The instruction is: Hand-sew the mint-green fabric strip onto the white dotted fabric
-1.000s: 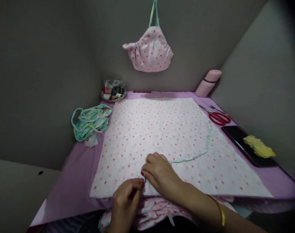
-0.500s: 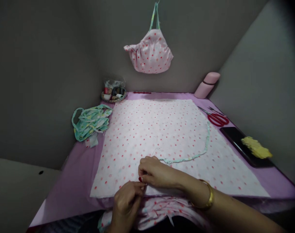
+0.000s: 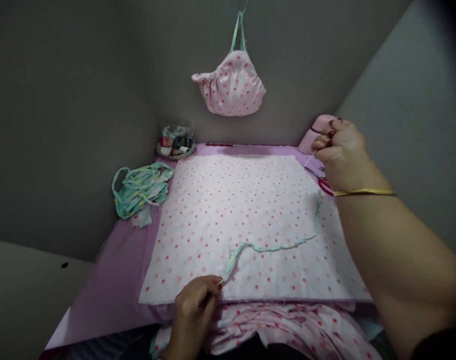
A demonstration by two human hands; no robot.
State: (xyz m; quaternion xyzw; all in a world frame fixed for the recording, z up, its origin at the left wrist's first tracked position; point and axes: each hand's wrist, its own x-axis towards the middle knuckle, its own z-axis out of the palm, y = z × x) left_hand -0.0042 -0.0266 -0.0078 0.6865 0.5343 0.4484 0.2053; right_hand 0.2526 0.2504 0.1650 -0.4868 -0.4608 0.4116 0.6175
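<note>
no readable writing or brand marks anywhere in view. left hand (image 3: 193, 305) low at the near edge of the dotted fabric sheet (image 3: 243, 220), palm down, fingers (image 3: 212, 286) pinched tight on the near end of the mint fabric strip (image 3: 276, 246) right where it meets the sheet's edge. right hand (image 3: 340, 150) raised high and far out to the right, forearm running up from the lower right corner, fist curled with fingers closed on a thin white thread (image 3: 309, 160); needle itself too small to tell. gold bangle (image 3: 363, 192) sits on the right wrist. the thread slants down from the fist toward the sheet, only its top part visible. the mint strip lies on the sheet, curving from the left hand to the right and then up toward the far right edge. the sheet is spread flat on the purple worktop (image 3: 111, 280), more dotted fabric bunched below its near edge. red scissors (image 3: 323, 182) partly hidden behind the right hand, pink bottle (image 3: 312, 137) leaning in the far right corner behind it. pile of mint strips (image 3: 139, 189) at the left of the sheet, small basket of thread spools (image 3: 175, 144) in the far left corner, dotted pink bag (image 3: 230, 85) hanging on the wall.
</note>
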